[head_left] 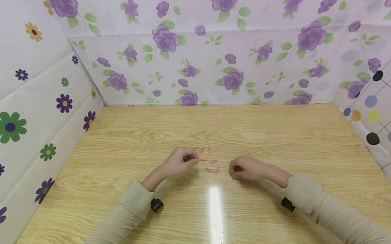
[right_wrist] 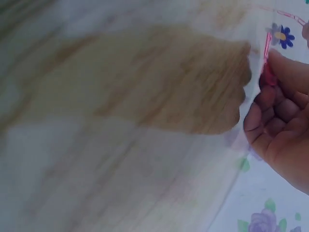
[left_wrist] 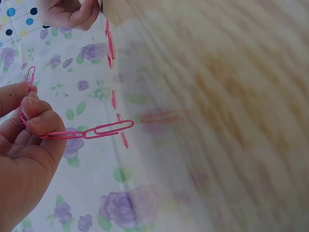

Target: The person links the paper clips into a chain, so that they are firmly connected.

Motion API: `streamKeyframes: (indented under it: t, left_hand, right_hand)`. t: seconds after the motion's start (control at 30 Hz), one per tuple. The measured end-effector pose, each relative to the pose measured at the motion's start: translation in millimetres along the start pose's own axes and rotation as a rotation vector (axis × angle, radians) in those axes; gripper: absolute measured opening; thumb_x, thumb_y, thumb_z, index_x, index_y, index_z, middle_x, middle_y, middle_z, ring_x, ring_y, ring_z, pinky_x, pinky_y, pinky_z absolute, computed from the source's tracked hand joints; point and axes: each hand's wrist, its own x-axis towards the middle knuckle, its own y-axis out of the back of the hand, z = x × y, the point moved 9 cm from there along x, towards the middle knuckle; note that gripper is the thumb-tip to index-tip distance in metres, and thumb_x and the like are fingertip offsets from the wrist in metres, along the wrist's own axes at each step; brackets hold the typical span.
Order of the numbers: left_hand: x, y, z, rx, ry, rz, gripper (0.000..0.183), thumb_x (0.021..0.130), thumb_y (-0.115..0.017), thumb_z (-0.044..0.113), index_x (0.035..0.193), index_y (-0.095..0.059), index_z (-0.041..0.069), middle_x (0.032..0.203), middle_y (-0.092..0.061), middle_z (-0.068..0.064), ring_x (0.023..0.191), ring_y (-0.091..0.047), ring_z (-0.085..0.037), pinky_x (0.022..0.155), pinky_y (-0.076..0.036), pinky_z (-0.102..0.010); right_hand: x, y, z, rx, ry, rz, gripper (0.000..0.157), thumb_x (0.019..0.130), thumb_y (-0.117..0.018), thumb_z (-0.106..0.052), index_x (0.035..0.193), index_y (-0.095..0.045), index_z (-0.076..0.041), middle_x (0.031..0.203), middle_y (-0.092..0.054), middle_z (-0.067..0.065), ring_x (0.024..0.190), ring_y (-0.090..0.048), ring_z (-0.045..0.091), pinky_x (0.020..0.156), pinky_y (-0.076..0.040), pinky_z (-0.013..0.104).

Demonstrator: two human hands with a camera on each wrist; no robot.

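My left hand [head_left: 183, 160] pinches a short chain of linked pink paper clips [left_wrist: 108, 129] between thumb and fingers. Part of the chain sticks out past the fingers just above the tabletop, and another clip end [left_wrist: 31, 75] shows above the thumb. To the right, my right hand [head_left: 248, 167] is curled low over the table. In the right wrist view a pink paper clip [right_wrist: 267, 46] shows at its thumb and index finger, mostly hidden by them. Several loose pink paper clips [head_left: 209, 170] lie on the table between both hands.
The wood-grain table [head_left: 248, 127] is glossy, with a bright reflection near its front. Flowered sheeting [head_left: 186, 69] stands along the back. A flower-print panel [head_left: 34, 118] flanks the left side, a dotted one [head_left: 386, 128] the right.
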Motion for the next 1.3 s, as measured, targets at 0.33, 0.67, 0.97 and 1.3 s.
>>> streamKeyframes:
  t: [0.33, 0.67, 0.97, 1.3]
  left_hand:
    - [1.7, -3.6, -0.3, 0.003, -0.032, 0.001, 0.010, 0.086, -0.056, -0.005, 0.078, -0.061, -0.004, 0.066, -0.055, -0.013, 0.055, -0.039, -0.009, 0.051, -0.033, -0.017]
    - [3.2, -7.3, 2.0, -0.023, -0.033, -0.008, 0.009, 0.086, -0.055, -0.005, 0.079, -0.061, -0.004, 0.069, -0.055, -0.021, 0.057, -0.042, -0.009, 0.053, -0.035, -0.017]
    - [5.0, -8.4, 4.5, -0.021, -0.048, -0.002, 0.009, 0.086, -0.055, -0.004, 0.080, -0.060, -0.006, 0.068, -0.055, -0.021, 0.056, -0.041, -0.004, 0.052, -0.036, -0.017]
    - [8.5, -8.2, -6.9, -0.106, 0.041, 0.032, 0.011, 0.088, -0.054, -0.002, 0.079, -0.060, -0.005, 0.067, -0.054, -0.012, 0.059, -0.043, -0.007, 0.053, -0.036, -0.018]
  right_hand:
    - [2, 22.2, 1, 0.044, 0.000, 0.160, 0.007, 0.084, -0.064, -0.008, 0.086, -0.070, -0.009, 0.083, -0.066, -0.002, 0.069, -0.055, 0.006, 0.060, -0.047, 0.023]
    - [3, 39.8, -5, 0.110, -0.016, 0.328, 0.004, 0.077, -0.070, -0.003, 0.078, -0.071, -0.007, 0.079, -0.066, -0.002, 0.070, -0.058, 0.008, 0.061, -0.049, 0.024]
    - [3, 46.5, -13, 0.108, -0.023, 0.414, 0.004, 0.079, -0.070, -0.008, 0.076, -0.068, -0.009, 0.073, -0.066, -0.004, 0.063, -0.055, 0.005, 0.057, -0.047, 0.023]
    - [12, 51.4, -28, 0.116, 0.030, 0.529, 0.009, 0.077, -0.071, -0.002, 0.073, -0.066, -0.009, 0.071, -0.064, -0.003, 0.062, -0.057, 0.006, 0.058, -0.049, 0.023]
